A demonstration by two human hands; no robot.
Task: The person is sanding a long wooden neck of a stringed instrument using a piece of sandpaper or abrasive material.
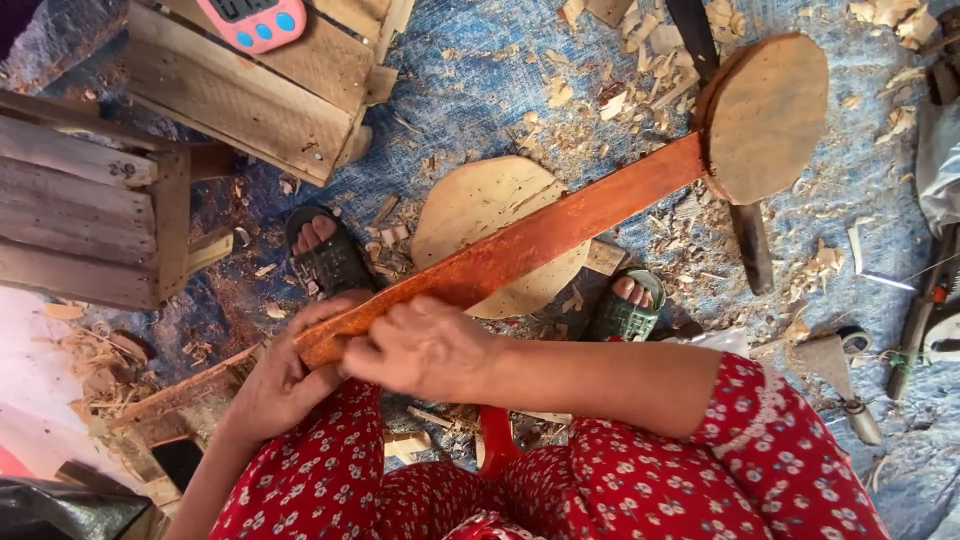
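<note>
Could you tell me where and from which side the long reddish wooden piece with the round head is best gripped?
Probably at its near, flat end, from above: the reddish wooden piece slants away towards its heavy round head, and both the left hand and right hand already clasp that narrow near end.

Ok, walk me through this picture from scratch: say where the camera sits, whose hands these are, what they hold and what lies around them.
There is no machine here. The one picture comes from a camera worn on a person's head, looking down at their own lap and hands. The left hand and the right hand both grip the near end of a long reddish wooden slat. Its far end carries a round wooden disc. A second, paler disc lies under the slat on the blue ground sheet, which is strewn with wood shavings. The person's feet in dark sandals rest there too. Rough wooden crates stand at the left, with a pink timer on one. Some hand tools lie at the right.
</note>
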